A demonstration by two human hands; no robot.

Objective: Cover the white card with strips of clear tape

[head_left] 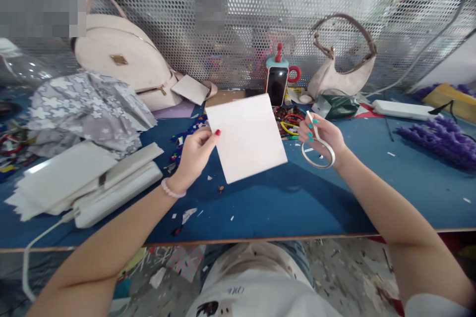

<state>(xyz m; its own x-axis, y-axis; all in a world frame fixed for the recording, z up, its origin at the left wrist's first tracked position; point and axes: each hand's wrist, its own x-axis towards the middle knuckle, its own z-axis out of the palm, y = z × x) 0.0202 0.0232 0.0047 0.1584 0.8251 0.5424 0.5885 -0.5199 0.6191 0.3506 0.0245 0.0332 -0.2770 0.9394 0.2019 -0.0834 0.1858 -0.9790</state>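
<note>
My left hand (199, 151) pinches a square sheet of white card (248, 138) by its left edge, thumb on top. The card is held tilted above the blue table (267, 213). To its right, my right hand (323, 133) is closed on a thin roll of white tape (318, 164), which hangs below the fingers. A short end of the tape sticks up past the fingertips. The two hands are apart, and the tape does not touch the card.
A stack of white sheets (67, 173) lies at the left beside a white corded device (119, 193). Behind stand a cream backpack (119, 54), a phone (277, 86) and a small handbag (345, 72). Purple fuzzy strips (439, 141) lie at the right. Paper scraps dot the table.
</note>
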